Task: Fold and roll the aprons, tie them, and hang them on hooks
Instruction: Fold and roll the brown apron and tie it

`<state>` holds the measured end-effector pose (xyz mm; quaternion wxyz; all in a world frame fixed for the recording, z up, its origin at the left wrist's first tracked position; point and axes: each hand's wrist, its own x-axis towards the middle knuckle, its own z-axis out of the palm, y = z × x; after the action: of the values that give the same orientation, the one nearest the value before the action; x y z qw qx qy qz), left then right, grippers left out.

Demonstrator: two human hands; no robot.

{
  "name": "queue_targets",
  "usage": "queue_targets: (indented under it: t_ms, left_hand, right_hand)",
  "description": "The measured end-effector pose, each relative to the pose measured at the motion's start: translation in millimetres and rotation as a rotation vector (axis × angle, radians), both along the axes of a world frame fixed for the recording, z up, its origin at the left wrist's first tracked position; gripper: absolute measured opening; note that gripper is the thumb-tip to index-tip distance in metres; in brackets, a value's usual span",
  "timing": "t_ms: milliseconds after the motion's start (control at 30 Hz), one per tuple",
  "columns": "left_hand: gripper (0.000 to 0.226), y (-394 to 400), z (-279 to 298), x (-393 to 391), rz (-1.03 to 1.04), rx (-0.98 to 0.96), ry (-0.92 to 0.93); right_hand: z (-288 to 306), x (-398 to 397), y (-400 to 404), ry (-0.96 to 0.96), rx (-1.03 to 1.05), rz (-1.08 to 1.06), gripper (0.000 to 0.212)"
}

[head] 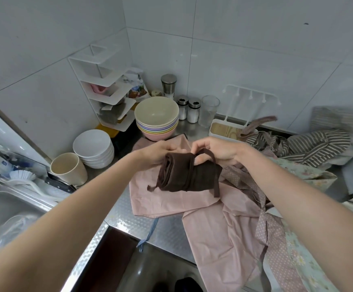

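Hands: left hand (161, 151) and right hand (215, 149) are both gripping the brown apron roll (184, 173) at frame centre, holding it above the worktop (129, 216); left fingers are curling over the roll's upper left end, right fingers are pinching a brown strap (208, 153) that is looping across the roll.
Worktop: patterned steel surface is running from lower left to right of the frame.
Pink apron (213, 224): lying spread flat on the worktop under the roll, reaching toward the lower right.
Striped apron (318, 144): sitting bunched at the right edge, touching a dotted apron (270, 232) and a floral apron (304, 171).
Bowl stack (156, 119): standing behind the pink apron, pastel colours, just beside white plates (94, 147) and a beige cup (69, 168).
Hook rack (251, 95): white, standing at the upper right against the tiled wall, nothing hanging on its pegs.
Loose strap end (216, 186): dangling off the roll's right side.
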<state>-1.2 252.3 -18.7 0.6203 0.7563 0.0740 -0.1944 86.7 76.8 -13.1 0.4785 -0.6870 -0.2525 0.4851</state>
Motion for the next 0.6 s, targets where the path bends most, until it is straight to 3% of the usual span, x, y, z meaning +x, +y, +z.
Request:
queue_targets:
  t_ms: [133, 200, 333, 400, 467, 600]
  left_hand:
    - [0.031, -19, -21, -15, 0.518, -0.425, 0.066]
    - [0.033, -24, -27, -18, 0.624, -0.449, 0.063]
    - [0.033, -23, -52, -25, 0.466, -0.186, 0.119]
    - [0.033, -26, -59, -21, 0.393, 0.083, 0.132]
    - [0.034, -32, -58, -15, 0.307, 0.345, 0.110]
    - [0.037, -35, -58, -8, 0.246, 0.573, 0.079]
  right_hand:
    - [-9, -5, -2, 0.099, 0.113, -0.190, 0.022]
    - [-16, -8, -2, 0.133, 0.140, -0.306, 0.022]
    - [-23, -3, 1, 0.200, 0.216, -0.689, 0.021]
    - [-34, -1, 5, 0.094, 0.093, -0.804, 0.024]
    - [-50, -2, 10, -0.095, -0.099, -0.823, 0.027]
    - [-73, -15, 10, -0.405, -0.375, -0.721, 0.025]
